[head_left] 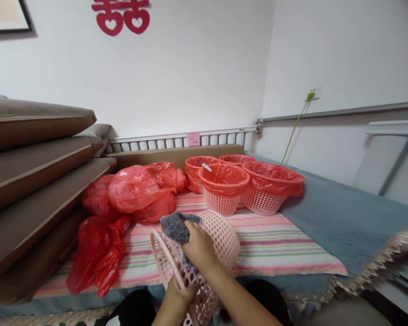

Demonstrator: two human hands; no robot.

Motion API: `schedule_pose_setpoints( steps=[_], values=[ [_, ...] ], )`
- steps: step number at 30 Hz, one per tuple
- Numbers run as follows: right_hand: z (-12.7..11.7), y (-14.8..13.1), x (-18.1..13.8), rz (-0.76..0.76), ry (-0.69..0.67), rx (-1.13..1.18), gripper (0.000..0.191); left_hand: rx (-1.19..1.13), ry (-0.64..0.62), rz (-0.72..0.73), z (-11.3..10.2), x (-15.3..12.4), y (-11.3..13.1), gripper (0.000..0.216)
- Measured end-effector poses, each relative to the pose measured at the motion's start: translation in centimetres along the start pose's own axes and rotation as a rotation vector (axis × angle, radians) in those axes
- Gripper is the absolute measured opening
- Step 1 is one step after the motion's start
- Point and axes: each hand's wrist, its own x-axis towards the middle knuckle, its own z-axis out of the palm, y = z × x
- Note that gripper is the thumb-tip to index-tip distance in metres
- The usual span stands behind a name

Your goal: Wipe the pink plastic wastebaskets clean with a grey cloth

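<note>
A pale pink perforated plastic basket (226, 237) lies tilted on its side at the near edge of the striped cloth, its open rim toward the lower left. Around that rim my left hand (178, 294) is closed, thumb inside the wall. My right hand (200, 244) is closed on a dark grey cloth (175, 227) and presses it against the basket's outer side. Part of the cloth hangs below the fingers, partly hidden by the hand.
Several pink baskets lined with red plastic bags, one in front (223, 203), stand behind my hands. Bulging red plastic bags (139, 190) and a crumpled red bag (98, 253) lie to the left. Brown cushions (37, 167) are stacked at far left. A striped cloth (279, 244) covers the blue surface.
</note>
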Motion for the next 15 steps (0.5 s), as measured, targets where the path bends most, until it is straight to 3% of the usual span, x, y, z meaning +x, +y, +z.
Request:
schedule_pose_setpoints(
  steps=[5,8,12,15],
  values=[
    [-1.1,5.5,3.7,0.311,0.035,-0.205,0.032,-0.012,-0.158,-0.02,-0.4,-1.1,-1.2,0.059],
    [-1.8,7.4,5.0,0.398,0.039,-0.24,0.035,-0.01,-0.205,-0.033,-0.5,-1.6,-1.3,0.061],
    [-2.2,7.8,5.9,0.418,0.024,-0.227,0.037,-0.015,-0.273,-0.005,0.0,-1.6,1.4,0.056],
    [-2.3,7.5,6.0,0.403,0.015,-0.223,0.033,-0.108,-0.17,-0.053,0.7,-1.2,3.9,0.054]
  ],
)
